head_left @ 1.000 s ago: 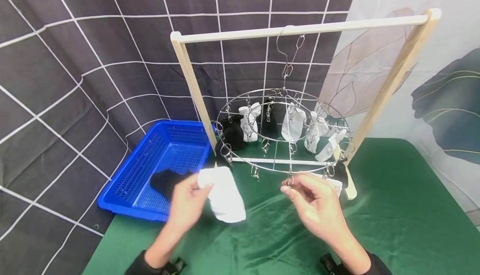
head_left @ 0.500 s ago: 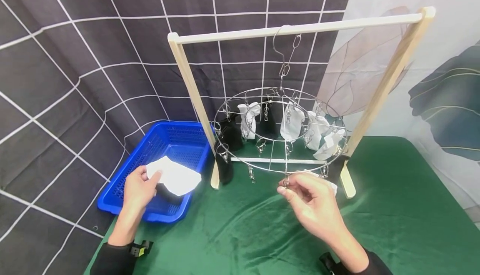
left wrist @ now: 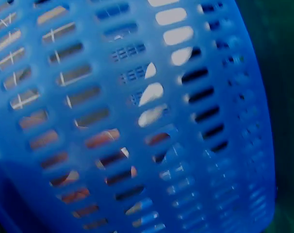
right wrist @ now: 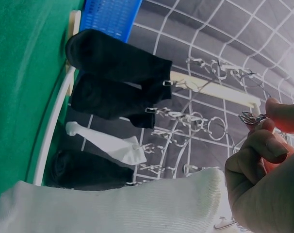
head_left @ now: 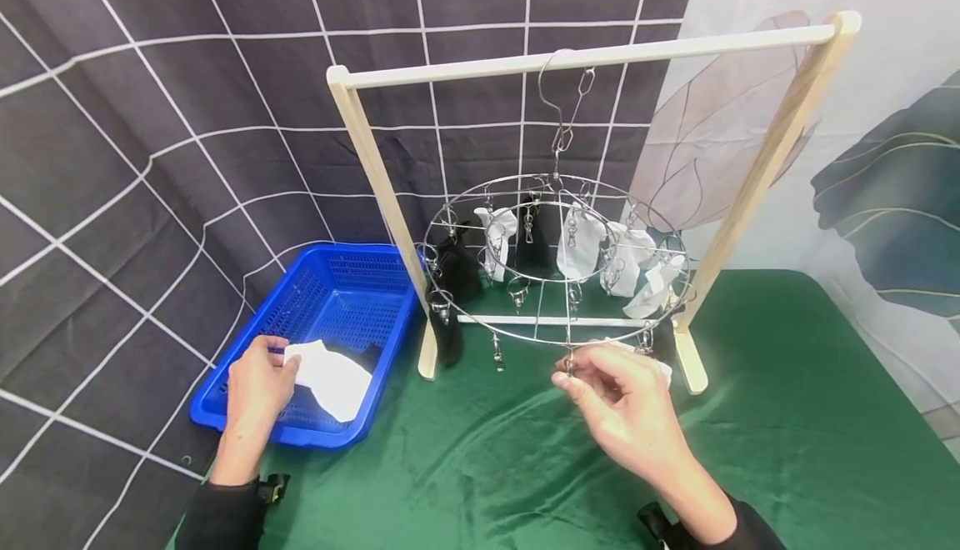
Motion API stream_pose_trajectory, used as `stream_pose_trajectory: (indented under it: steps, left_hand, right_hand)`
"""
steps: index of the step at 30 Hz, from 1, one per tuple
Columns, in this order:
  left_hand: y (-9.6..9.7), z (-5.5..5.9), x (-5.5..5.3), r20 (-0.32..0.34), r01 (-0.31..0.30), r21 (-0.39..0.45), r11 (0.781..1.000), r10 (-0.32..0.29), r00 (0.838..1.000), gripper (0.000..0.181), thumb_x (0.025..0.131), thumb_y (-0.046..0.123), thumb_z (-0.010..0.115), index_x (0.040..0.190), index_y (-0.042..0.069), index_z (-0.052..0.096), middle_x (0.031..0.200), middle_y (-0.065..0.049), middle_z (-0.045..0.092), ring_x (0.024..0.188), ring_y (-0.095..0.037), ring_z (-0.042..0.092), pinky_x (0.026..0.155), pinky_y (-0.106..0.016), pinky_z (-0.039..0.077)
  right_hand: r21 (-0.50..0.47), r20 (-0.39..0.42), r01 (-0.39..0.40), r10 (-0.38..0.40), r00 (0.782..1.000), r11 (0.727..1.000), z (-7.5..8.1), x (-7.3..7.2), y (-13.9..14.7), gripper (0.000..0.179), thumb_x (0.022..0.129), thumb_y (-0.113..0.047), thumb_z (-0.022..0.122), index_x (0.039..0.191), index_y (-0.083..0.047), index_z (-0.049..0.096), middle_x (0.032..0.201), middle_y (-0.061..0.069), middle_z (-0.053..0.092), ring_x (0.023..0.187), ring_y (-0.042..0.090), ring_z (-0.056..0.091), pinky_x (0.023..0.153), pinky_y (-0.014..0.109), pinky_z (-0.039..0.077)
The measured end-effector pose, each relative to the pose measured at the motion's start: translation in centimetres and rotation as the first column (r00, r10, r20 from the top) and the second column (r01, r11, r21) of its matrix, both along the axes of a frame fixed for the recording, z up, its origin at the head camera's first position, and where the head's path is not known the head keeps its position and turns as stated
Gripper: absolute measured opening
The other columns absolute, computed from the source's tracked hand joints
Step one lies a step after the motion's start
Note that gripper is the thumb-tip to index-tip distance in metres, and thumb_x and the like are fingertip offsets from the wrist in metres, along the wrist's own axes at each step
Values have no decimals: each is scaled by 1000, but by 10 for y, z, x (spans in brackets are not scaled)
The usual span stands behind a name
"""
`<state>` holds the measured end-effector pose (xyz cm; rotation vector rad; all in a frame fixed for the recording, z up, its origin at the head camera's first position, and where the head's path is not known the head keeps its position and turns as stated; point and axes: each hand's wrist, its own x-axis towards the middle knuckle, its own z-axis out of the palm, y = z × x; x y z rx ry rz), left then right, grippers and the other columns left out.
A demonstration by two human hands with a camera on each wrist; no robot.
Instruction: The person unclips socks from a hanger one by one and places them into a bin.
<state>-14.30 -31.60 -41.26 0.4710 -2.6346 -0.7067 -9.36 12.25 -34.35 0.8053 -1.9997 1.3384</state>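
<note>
My left hand (head_left: 257,383) is over the near left part of the blue basket (head_left: 393,367), pinching a white sock (head_left: 333,382) between thumb and fingers. Something dark, likely a black sock (head_left: 365,356), lies partly hidden behind it. In the left wrist view the slotted basket wall (left wrist: 137,131) hides most of the hand. My right hand (head_left: 628,396) pinches a metal clip (right wrist: 252,118) at the front of the round wire hanger (head_left: 510,335). No sock shows in that clip. Black socks (right wrist: 118,60) and white socks (head_left: 581,242) hang from other clips.
A wooden rack (head_left: 585,59) carries the hanger by its hook. Its left leg (head_left: 386,192) stands beside the basket. Free clips (head_left: 497,354) dangle along the ring's front. Green cloth (head_left: 480,458) covers the table, with a gridded backdrop (head_left: 247,58) behind.
My left hand has carried the white sock from near the hanger leftward to the basket, where it now sits lower. My right hand has stayed at the front clip.
</note>
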Motion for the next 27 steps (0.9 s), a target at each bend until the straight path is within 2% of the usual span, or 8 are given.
stream_pose_trajectory:
  steps: [6,10,13,15,19,21,23,27]
  left_hand:
    - [5,2,1,-128,-17,-77,997,7,992,25,87,13,64,108,0,61,91,-15,70,87,-41,64,70,-55,42]
    - [31,15,4,-312,74,-188,979,-131,941,23,87,14,65,107,3,63,95,-12,69,87,-33,64,71,-51,45]
    - [68,34,8,-482,216,-316,924,-352,802,21,86,14,64,105,3,65,98,-11,67,90,-33,61,76,-46,46]
    - [101,51,12,-578,316,-409,856,-511,637,21,86,13,63,103,1,67,99,-12,66,91,-33,60,81,-44,47]
    - [166,86,22,-639,426,-603,675,-728,249,20,89,9,60,101,-5,67,103,-17,66,94,-35,62,87,-42,49]
    - [192,98,25,-607,436,-676,594,-785,127,21,92,8,58,104,-6,67,106,-18,66,97,-35,63,87,-40,50]
    - [212,105,27,-570,452,-710,541,-818,83,22,94,8,57,107,-5,67,110,-17,66,101,-33,63,88,-38,50]
    - [233,103,28,-528,486,-700,523,-837,141,22,95,10,57,112,1,69,108,-10,67,103,-27,63,90,-34,49]
  right_hand:
    - [4,8,0,0,1000,1000,2,1,0,25,67,11,77,80,-8,67,74,-4,63,51,6,43,44,17,35]
    - [1,3,-13,13,1000,1000,2,2,0,25,67,12,78,80,-7,67,73,-4,62,51,6,43,44,16,35]
    - [1,-3,-14,14,1000,1000,2,2,-1,25,66,12,78,80,-6,67,72,-4,61,51,6,44,44,16,36]
    - [6,-11,-7,7,1000,1000,3,3,-2,25,66,11,78,81,-6,67,71,-5,60,51,6,44,44,16,36]
    - [25,-36,16,-15,999,1000,4,4,-3,25,66,11,78,83,-5,68,69,-6,59,52,5,44,45,15,36]
    - [32,-49,28,-26,998,999,4,4,-4,27,65,10,79,84,-5,68,70,-6,59,52,5,44,45,14,36]
    - [38,-60,38,-35,998,999,4,4,-5,28,65,10,79,86,-6,68,69,-6,58,52,5,44,46,13,36]
    - [57,-88,57,-51,995,997,0,3,-5,27,67,6,79,88,-8,69,69,-8,54,54,5,44,50,10,34]
